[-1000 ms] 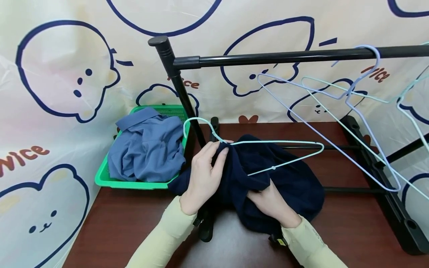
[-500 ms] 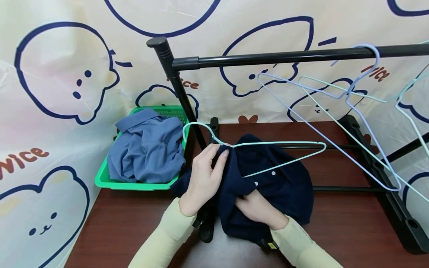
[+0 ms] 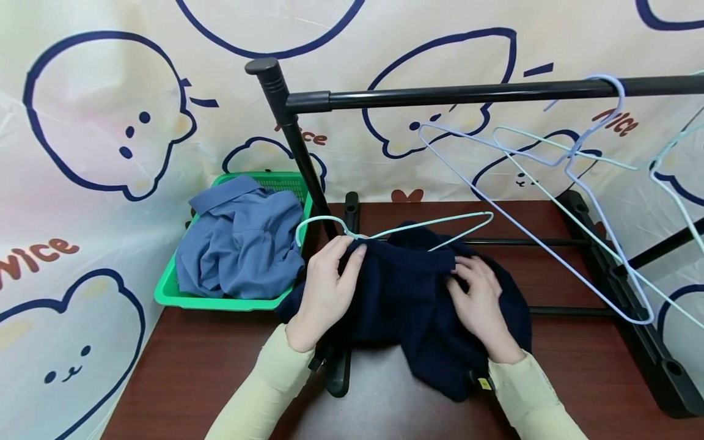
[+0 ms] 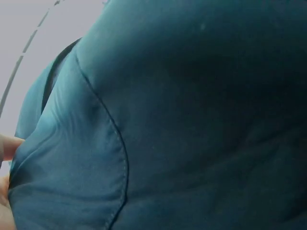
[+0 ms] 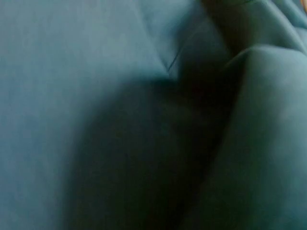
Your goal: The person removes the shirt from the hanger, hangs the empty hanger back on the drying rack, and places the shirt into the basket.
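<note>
In the head view my left hand (image 3: 324,287) pinches the navy button-up shirt (image 3: 390,299) together with the neck of a mint-green hanger (image 3: 431,222). The hanger's hook points left, and one arm sticks out to the right above the cloth. Its other arm is hidden by the shirt. My right hand (image 3: 480,299) grips the shirt's edge just below the exposed hanger arm, thumb and fingers on the fabric. Dark, seamed shirt cloth (image 4: 182,124) fills most of the left wrist view, with fingertips (image 4: 6,148) at its left edge. Blurred folds of shirt cloth (image 5: 86,62) cover the right wrist view.
A green basket (image 3: 214,302) holding a crumpled blue shirt (image 3: 239,244) stands at the left. The black rack's rail (image 3: 440,95) crosses above, with a lavender hanger (image 3: 591,128) and mint-green hangers on the right. The rack's foot (image 3: 338,373) lies between my forearms on the brown table (image 3: 231,366).
My right hand has come out from inside the shirt and moved right to its edge. The hanger's free arm has swung up and now reaches less far right; the buttons are covered.
</note>
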Demonstrator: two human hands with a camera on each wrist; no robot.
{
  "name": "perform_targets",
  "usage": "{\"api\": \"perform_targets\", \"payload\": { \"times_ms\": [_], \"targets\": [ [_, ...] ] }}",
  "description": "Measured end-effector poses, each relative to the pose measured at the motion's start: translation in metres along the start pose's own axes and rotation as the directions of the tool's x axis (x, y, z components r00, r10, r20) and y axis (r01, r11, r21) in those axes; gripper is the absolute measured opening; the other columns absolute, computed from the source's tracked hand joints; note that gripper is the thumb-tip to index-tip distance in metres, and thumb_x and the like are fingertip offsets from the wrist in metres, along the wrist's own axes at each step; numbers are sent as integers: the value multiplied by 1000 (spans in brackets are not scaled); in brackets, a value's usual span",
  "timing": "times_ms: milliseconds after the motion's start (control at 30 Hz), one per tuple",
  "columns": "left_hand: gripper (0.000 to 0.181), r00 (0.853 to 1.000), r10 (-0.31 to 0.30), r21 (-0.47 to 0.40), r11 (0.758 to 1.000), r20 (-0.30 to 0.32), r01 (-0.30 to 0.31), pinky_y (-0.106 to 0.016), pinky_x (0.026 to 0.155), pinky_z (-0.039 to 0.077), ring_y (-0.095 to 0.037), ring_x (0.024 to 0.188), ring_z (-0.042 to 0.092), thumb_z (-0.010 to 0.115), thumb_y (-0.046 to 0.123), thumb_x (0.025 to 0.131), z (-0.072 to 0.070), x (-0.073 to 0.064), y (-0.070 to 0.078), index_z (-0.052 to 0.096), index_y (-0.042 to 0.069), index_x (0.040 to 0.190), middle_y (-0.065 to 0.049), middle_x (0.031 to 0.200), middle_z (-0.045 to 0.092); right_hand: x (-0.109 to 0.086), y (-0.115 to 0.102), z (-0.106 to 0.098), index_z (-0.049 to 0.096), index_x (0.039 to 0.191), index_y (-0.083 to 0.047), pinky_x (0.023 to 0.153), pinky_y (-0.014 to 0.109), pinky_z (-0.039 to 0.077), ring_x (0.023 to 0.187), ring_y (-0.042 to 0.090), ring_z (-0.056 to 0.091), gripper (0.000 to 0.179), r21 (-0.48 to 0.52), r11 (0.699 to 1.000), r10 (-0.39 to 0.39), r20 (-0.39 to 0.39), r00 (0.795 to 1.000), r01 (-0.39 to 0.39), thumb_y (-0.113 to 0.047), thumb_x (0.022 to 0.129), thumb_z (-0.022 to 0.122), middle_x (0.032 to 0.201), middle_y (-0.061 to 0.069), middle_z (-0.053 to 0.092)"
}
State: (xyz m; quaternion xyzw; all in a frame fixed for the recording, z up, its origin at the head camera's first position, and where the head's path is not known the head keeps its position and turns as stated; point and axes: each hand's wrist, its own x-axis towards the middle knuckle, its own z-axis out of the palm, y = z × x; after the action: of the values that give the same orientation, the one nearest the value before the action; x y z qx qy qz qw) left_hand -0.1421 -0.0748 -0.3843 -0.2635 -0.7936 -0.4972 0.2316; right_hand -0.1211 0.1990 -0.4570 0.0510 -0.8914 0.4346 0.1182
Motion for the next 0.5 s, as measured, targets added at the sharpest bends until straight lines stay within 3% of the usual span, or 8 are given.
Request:
{"api": "perform_targets", "payload": {
  "times_ms": [67,133,200,333,500],
  "targets": [
    [22,1000,-7,8,1000,4,7,-31,82,52,-10,96,63,55,21,107,0,0,-1,71,7,113,1,106,69,2,4,-5,69,121,1,110,69,20,141,48,31,24,-19,997,74,8,997,-74,-10,103,58,144,24,50],
    [22,1000,-13,20,1000,12,13,-32,81,52,-10,96,63,54,22,107,1,-1,-2,71,8,113,2,105,69,3,7,-6,64,127,-1,109,64,26,139,46,34,29,-27,990,140,55,989,-139,-17,108,50,145,23,48],
    [23,1000,-19,35,999,18,18,-32,81,52,-10,95,63,54,22,108,1,-1,-2,70,8,112,1,105,69,6,9,-4,61,129,-4,102,56,36,128,41,47,30,-16,985,175,98,980,-174,-20,110,43,140,21,52],
    [24,999,-30,63,998,15,29,-33,79,53,-11,92,63,52,22,108,3,-2,-2,69,5,111,-1,103,68,12,10,6,58,126,-10,95,48,36,117,34,51,30,82,970,211,170,963,-228,-23,112,35,132,16,56],
    [25,999,-43,65,997,12,42,-34,79,53,-12,91,63,51,21,109,4,-3,-2,69,4,112,-3,103,68,12,-1,27,51,138,-7,109,51,31,137,36,40,40,237,904,291,272,917,-356,-28,113,29,154,17,41]
  ]
}}
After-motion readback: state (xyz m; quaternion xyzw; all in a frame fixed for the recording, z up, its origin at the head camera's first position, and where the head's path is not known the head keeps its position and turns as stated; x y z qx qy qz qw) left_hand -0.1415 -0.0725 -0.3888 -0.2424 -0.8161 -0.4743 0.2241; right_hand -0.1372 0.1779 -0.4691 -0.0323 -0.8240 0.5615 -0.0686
